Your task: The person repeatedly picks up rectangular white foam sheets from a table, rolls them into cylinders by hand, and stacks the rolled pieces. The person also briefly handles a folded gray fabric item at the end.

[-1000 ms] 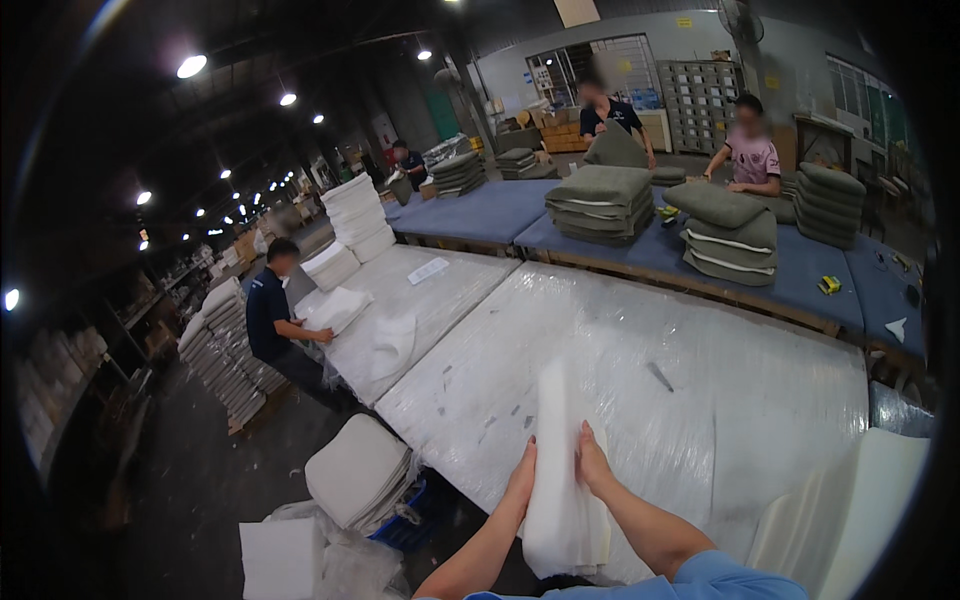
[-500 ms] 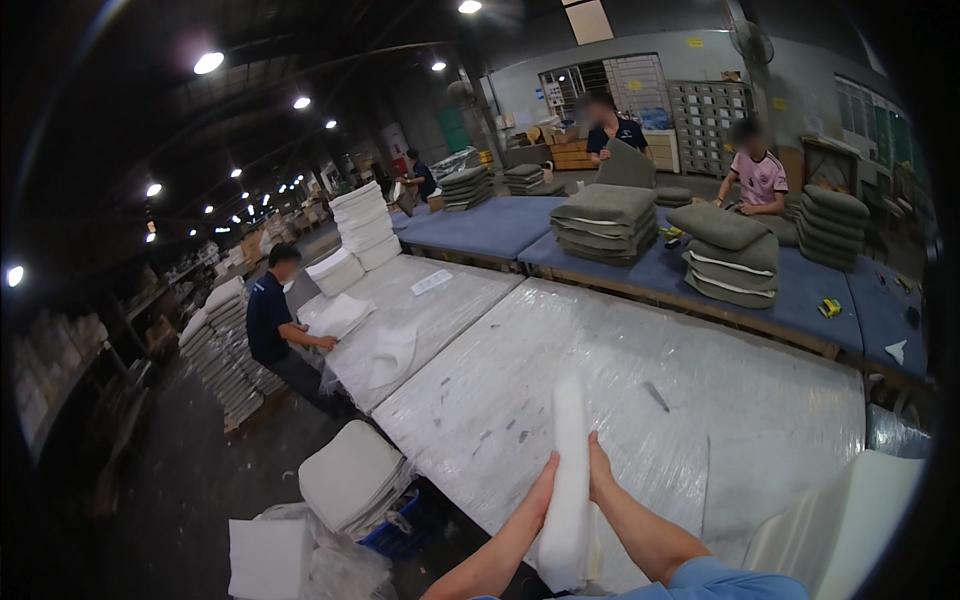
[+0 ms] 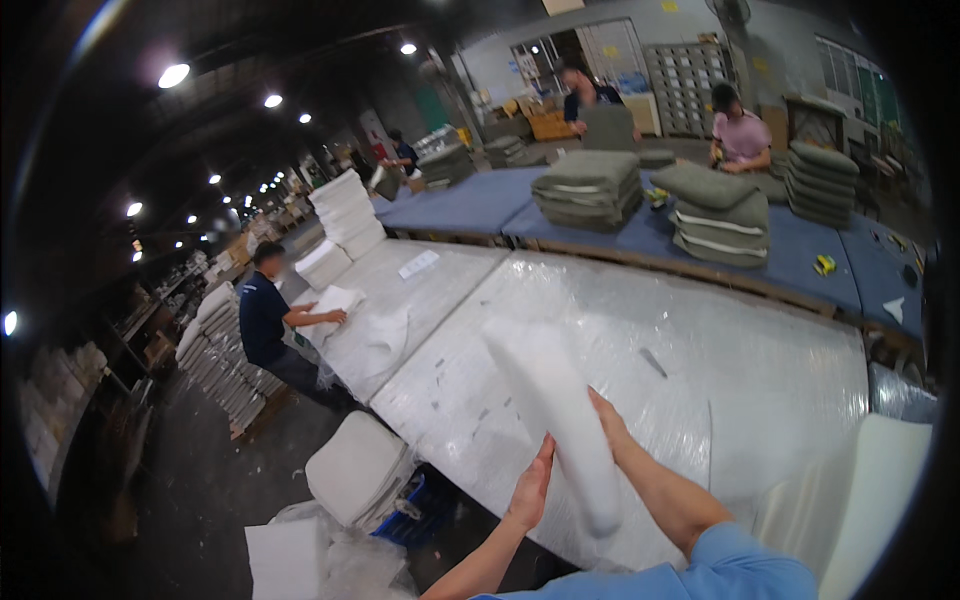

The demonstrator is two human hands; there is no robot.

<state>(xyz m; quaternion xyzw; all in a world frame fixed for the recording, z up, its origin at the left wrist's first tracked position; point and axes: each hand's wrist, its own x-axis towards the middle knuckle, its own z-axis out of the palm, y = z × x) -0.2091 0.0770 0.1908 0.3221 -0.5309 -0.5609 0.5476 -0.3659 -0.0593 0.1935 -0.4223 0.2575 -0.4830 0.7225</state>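
A thick white foam cushion pad point(image 3: 560, 420) stands on edge over the plastic-covered table, tilted with its top toward the left. My left hand point(image 3: 532, 487) lies along its lower left side, fingers stretched out and pressed to the foam. On the opposite side my right hand point(image 3: 610, 422) bears against the right edge, its fingers partly hidden behind the pad. Between them the two hands hold the pad up. The pad's upper part is slightly blurred.
Plastic film covers the large table point(image 3: 760, 370). White foam sheets point(image 3: 880, 500) stand at lower right; more foam pads point(image 3: 355, 465) sit over a blue crate point(image 3: 410, 515). Beyond, a blue table point(image 3: 790, 270) bears grey-green cushions point(image 3: 585, 190). A co-worker point(image 3: 268, 310) handles white foam at left.
The pad has turned from nearly upright to leaning left, showing more of its broad face. My left hand has slid slightly down and left. The co-worker at left has raised their hands.
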